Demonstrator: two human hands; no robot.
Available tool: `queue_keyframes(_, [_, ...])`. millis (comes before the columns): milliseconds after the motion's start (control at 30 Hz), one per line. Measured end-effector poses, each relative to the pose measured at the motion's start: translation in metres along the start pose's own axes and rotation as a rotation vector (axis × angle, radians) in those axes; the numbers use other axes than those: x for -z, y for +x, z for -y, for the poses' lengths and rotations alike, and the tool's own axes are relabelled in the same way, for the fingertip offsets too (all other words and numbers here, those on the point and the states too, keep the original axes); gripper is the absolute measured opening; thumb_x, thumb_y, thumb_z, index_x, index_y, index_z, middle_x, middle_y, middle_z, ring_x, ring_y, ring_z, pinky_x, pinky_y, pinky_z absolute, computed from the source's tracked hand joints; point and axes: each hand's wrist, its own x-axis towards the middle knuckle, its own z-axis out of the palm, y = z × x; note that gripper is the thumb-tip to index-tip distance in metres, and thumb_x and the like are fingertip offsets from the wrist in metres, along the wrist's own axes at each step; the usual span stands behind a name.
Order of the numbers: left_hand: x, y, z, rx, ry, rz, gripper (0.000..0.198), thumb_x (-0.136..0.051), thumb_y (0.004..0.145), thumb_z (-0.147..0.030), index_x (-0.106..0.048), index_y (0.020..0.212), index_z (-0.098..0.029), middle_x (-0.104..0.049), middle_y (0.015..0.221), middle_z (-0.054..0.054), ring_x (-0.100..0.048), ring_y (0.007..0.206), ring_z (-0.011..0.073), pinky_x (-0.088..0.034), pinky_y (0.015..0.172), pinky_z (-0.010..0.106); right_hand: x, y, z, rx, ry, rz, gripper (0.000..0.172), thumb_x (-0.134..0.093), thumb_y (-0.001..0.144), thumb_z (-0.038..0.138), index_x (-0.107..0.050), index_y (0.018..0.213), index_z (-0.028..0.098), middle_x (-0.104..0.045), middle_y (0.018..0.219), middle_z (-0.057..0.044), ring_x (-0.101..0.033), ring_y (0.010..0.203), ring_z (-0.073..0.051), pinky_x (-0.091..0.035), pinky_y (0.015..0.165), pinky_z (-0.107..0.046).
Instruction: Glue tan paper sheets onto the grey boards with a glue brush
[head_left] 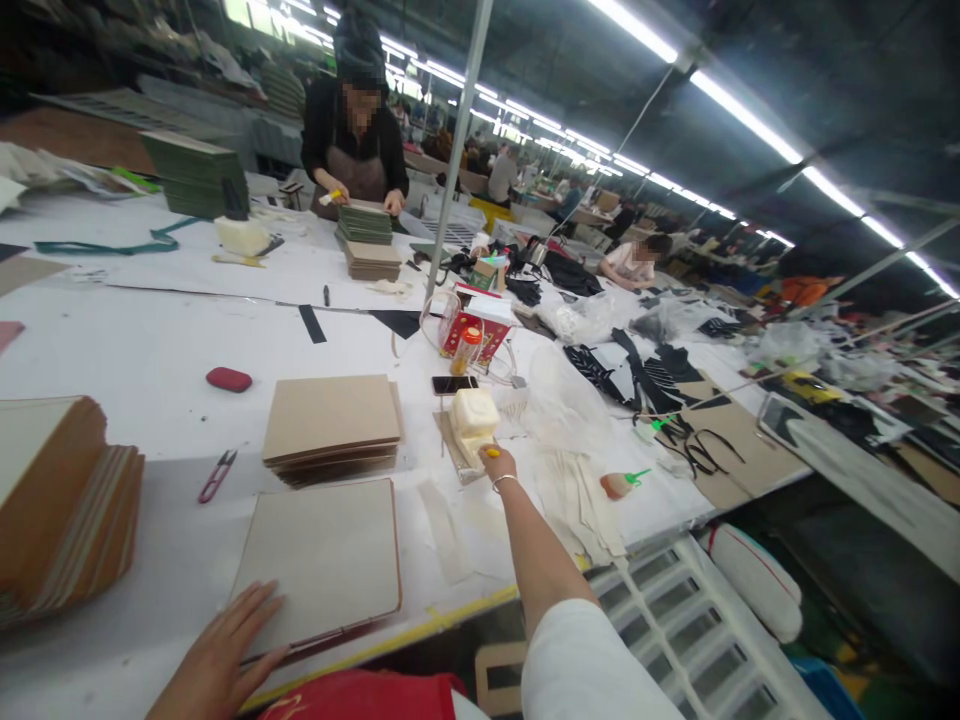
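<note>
My left hand (236,650), fingers spread, lies on the near left corner of a grey board (322,560) with brown edges. My right hand (498,464) is stretched forward and closed around a small yellow-handled brush (491,453); its working end is hidden. That hand is beside a cream-coloured plastic glue container (475,410), which stands on a piece of tan card (452,445). Behind the grey board sits a stack of tan boards (334,415).
At the left stands a tall pile of brown-edged boards (67,520). Thread snips (217,476) and a red case (229,379) lie nearby. Cream fabric strips (577,500) and a green-tipped bottle (621,485) are to the right. A co-worker (356,130) handles green boards across the table.
</note>
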Motion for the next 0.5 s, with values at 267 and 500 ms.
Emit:
queue_keyframes(267, [0.029,0.027,0.001,0.042,-0.050,-0.102,0.039,-0.045,0.079,-0.043,-0.049,0.114,-0.028,-0.051,0.124,0.006,-0.050,0.110,0.0213,-0.039,0.094,0.041,0.007,-0.021,-0.010,0.009,0.108,0.033,0.032,-0.048,0.084,0.034,-0.050,0.111,0.016,-0.052,0.110,-0.007,-0.054,0.093,-0.016,-0.046,0.079,-0.037])
queue_keyframes(500, [0.057,0.092,-0.018,-0.029,-0.021,-0.207,0.030,-0.049,0.080,-0.031,-0.051,0.109,-0.022,-0.052,0.120,0.008,-0.046,0.112,0.0212,-0.034,0.098,0.044,-0.024,-0.018,-0.042,-0.299,0.606,-0.006,0.034,-0.051,0.072,0.044,-0.060,0.093,0.019,-0.065,0.072,-0.001,-0.062,0.058,-0.014,-0.052,0.055,-0.028])
